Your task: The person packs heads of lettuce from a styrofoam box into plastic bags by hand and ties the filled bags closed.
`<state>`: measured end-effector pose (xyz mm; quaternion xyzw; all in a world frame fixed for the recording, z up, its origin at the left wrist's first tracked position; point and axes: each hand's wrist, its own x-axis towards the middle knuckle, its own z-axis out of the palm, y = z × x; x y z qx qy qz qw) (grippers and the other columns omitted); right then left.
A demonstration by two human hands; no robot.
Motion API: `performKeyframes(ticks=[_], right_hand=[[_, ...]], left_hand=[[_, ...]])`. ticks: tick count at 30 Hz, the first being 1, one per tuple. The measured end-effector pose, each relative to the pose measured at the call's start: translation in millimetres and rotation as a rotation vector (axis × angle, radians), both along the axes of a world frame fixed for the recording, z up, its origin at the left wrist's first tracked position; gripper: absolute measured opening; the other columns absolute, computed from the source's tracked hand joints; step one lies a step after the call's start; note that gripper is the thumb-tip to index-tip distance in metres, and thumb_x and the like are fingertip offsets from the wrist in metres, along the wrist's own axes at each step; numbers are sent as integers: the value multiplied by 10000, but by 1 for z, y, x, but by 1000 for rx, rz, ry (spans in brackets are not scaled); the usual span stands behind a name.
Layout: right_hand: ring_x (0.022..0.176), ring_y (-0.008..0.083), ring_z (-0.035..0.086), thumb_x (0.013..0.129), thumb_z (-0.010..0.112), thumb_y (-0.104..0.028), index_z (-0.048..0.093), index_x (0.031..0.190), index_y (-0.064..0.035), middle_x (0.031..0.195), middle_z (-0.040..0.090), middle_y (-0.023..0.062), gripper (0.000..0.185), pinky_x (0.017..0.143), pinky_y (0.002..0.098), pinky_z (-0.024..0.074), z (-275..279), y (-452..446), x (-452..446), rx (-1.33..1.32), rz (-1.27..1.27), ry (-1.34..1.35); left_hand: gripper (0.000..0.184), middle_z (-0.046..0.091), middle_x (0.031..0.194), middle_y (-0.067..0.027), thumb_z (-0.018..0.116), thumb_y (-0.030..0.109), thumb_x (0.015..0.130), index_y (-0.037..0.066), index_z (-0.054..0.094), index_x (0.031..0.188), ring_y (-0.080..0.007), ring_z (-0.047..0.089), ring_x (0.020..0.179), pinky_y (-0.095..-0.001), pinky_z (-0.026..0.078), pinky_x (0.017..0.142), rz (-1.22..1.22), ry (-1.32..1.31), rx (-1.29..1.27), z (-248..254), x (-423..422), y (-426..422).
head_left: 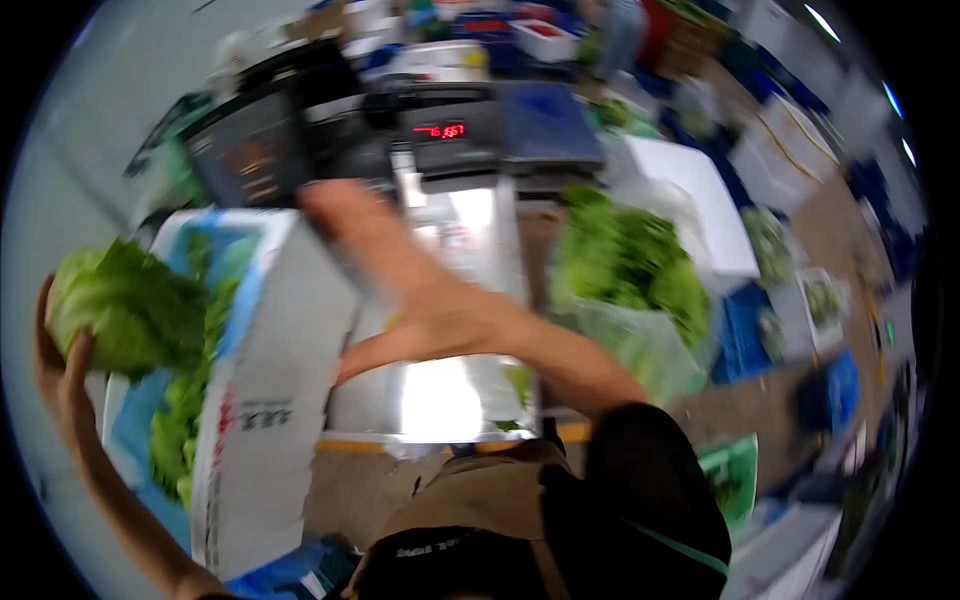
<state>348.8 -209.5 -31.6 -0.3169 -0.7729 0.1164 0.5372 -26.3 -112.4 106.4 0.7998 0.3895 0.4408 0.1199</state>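
My left hand [68, 370] is wrapped round a head of lettuce [130, 310] at the far left, lifted beside a white box [265, 400] lined with blue plastic. Leafy greens [175, 430] lie inside that box. My right hand [420, 310], smeared by motion, stretches leftward over the shiny metal scale platform [440, 400]. Its thumb and fingers are spread, with nothing seen between them. The thumb tip is close to the box's side panel; I cannot tell whether it touches.
A scale display [445, 130] with red digits stands behind the platform, beside a dark blue scale plate [548, 125]. To the right, a clear plastic bag [640, 345] holds leaf lettuce [630, 260]. A white foam lid [690, 200] leans behind it. A green crate [735, 480] stands lower right.
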Motion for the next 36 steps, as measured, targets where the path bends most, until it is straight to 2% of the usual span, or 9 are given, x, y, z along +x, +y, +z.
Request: performKeyframes(ticks=[5,9,13,15,18,20,24,27,36], right_hand=[[1358,508,104,486,882,-456,-108,1456,-35,1447,34,367,1449,1106,512,189,12,-26,3,34,-138,9],[1246,356,437,535,857,-260,83,1468,-47,1374,364,253,1230,1037,376,379,-8,-75,97,-219,99,331],[1150,288,522,531,851,-236,215,1438,-48,1308,463,214,1124,986,371,441,4,-149,236,-284,-218,317],[1145,290,530,512,855,-199,240,1438,-84,1302,481,190,1118,984,357,445,6,-171,295,-177,-353,301],[1163,304,524,485,863,-161,357,1410,-184,1293,506,131,1055,967,412,447,7,-191,358,114,-614,-75],[1178,295,512,496,865,-169,389,1393,-254,1267,518,122,1020,980,457,415,-14,-184,383,282,-662,-404],[1284,283,412,617,783,-110,338,1387,-429,1332,476,103,945,1087,569,247,-116,-176,393,193,-506,-833],[1361,312,276,638,673,-17,285,1423,-401,1398,368,113,956,1097,630,157,-202,-197,380,-364,-170,-1036],[1303,344,353,675,648,-13,340,1415,-318,1386,364,140,857,1036,665,217,-150,-216,361,-258,-406,-946]], left_hand=[[760,498,1291,-210,707,204,727,-64,381,1359,-281,524,1167,-367,412,993,-272,-132,-166,-43,176,-86],[768,541,1223,-181,756,200,667,-31,441,1328,-272,542,1133,-359,422,976,-430,-100,-308,-58,300,-137],[719,513,1291,-131,633,399,837,35,366,1396,-234,479,1219,-359,379,1005,-687,-411,-419,-103,402,-141],[497,540,1290,-146,537,299,909,-2,487,1302,-245,506,1198,-351,391,996,-566,-180,-357,-151,437,-144],[673,501,1288,-211,718,388,772,-6,494,1269,-325,423,1264,-395,316,1074,-705,286,-393,-226,489,-198],[504,563,1111,-210,751,210,726,7,564,1149,-331,510,1127,-461,363,1013,-682,522,28,-264,502,-228],[198,519,751,-114,672,18,673,14,633,867,-301,550,810,-439,402,900,-678,467,-18,-272,487,-247],[213,508,756,-101,658,3,665,32,641,876,-290,545,818,-422,408,882,-683,427,-38,-247,468,-247],[384,546,1125,-148,625,-96,649,14,612,1017,-348,513,1115,-401,405,954,-584,315,-132,-245,479,-268]])
